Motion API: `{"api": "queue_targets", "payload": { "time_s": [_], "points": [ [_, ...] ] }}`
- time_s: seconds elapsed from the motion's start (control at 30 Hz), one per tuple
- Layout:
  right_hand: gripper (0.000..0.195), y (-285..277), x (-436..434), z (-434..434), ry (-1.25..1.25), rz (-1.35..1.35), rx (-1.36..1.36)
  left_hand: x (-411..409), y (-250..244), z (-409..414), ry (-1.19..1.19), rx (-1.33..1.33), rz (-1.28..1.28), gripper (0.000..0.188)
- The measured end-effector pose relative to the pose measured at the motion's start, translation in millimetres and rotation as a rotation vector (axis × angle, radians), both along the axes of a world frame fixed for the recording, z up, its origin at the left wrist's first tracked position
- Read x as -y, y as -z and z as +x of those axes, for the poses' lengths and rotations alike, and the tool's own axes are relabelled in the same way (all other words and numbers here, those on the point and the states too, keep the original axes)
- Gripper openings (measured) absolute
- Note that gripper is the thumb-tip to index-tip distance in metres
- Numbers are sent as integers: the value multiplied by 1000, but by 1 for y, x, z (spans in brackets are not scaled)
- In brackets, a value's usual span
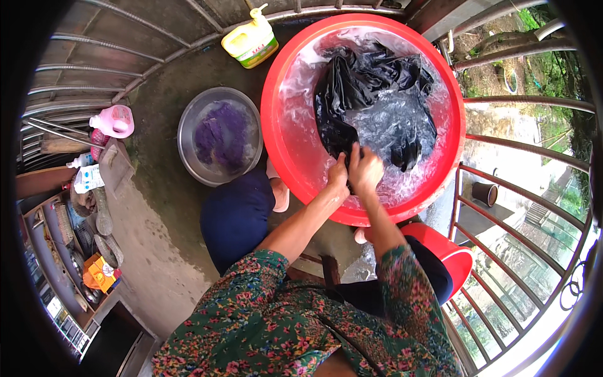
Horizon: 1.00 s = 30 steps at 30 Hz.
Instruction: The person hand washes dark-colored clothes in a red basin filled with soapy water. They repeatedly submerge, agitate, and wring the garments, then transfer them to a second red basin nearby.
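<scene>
A large round red plastic basin [301, 195] holds cloudy, sudsy water. Dark wet cloth [346, 85], apparently a garment, lies bunched and partly sunk in it. Near the basin's front edge, my left hand [338, 176] is closed around a section of the black cloth. Close beside it on the right, my right hand [366, 168] grips the same cloth, its fingers slightly blurred. Both forearms reach over the red rim.
A metal basin [186, 155] with purple cloth in water stands left of the red one. Behind it is a yellow jug [252, 42]. A red bucket [459, 264] is by my right leg. Metal railings [523, 235] curve along the right; a pink jug [113, 121] stands far left.
</scene>
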State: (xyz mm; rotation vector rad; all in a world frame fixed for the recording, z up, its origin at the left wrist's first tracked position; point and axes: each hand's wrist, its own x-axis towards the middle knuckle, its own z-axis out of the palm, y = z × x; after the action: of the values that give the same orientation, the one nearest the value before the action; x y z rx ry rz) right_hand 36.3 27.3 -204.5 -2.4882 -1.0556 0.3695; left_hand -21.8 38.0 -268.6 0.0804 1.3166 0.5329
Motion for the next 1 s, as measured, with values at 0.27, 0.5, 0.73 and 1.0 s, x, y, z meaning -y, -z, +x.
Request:
{"api": "queue_targets", "payload": {
  "time_s": [0.27,0.5,0.73,1.0],
  "points": [
    [58,132,103,99,774,-49,-902,-27,51,-35,179,-25,151,30],
    [72,148,78,10,584,308,-603,6,60,-27,316,-70,158,107],
    [45,-43,40,-78,-60,215,-466,-43,27,-48,49,468,-91,56],
    [29,-90,16,-66,-290,500,-85,-42,-2,-29,20,684,53,53]
  ]
}}
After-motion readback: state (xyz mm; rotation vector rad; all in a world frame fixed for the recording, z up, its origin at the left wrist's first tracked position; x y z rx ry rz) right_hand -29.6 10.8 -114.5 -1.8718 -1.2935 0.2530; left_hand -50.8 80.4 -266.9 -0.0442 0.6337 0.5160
